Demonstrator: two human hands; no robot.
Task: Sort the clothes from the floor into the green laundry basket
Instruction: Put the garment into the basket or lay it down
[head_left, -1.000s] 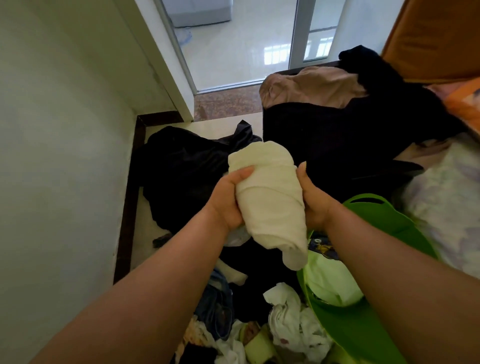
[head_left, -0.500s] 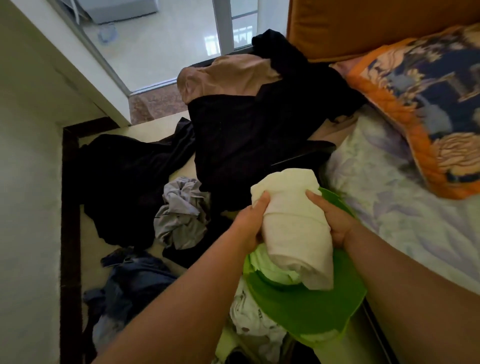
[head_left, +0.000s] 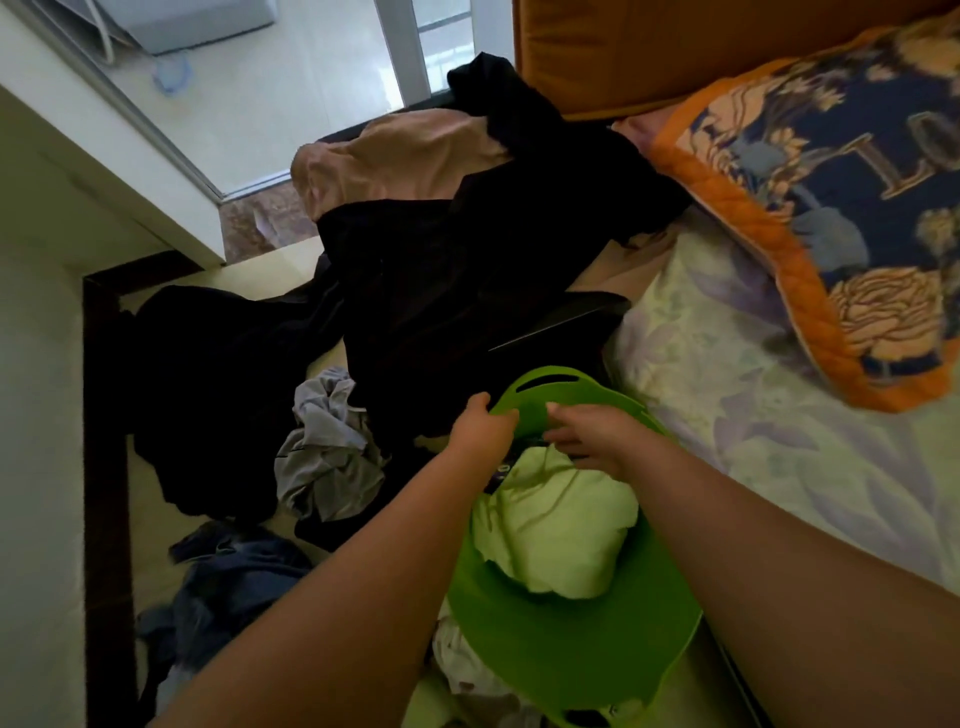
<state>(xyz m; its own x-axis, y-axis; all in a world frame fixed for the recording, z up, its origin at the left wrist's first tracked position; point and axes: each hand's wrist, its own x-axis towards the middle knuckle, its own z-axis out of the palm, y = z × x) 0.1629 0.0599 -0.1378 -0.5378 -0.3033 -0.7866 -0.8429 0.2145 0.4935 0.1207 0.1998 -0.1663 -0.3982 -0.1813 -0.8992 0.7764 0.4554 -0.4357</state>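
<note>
The green laundry basket (head_left: 566, 654) sits on the floor beside the bed, low in the middle of the view. A pale cream rolled cloth (head_left: 563, 535) lies inside it on top of other laundry. My left hand (head_left: 480, 428) hovers at the basket's far rim with fingers loosely curled and holds nothing. My right hand (head_left: 592, 434) is over the basket, fingers spread, its tips touching the cloth. On the floor lie a grey crumpled garment (head_left: 327, 447), dark blue jeans (head_left: 228, 582) and a black garment (head_left: 218, 384).
A big black garment (head_left: 467, 280) and a tan one (head_left: 395, 156) are heaped at the bed's end. The bed (head_left: 779, 415) with an orange-edged floral pillow (head_left: 831, 197) fills the right. A wall (head_left: 36, 467) bounds the left; a sliding glass door (head_left: 291, 78) is behind.
Both hands lowered the rolled cream cloth into the green basket and let go of it. The view has swung to the right and down.
</note>
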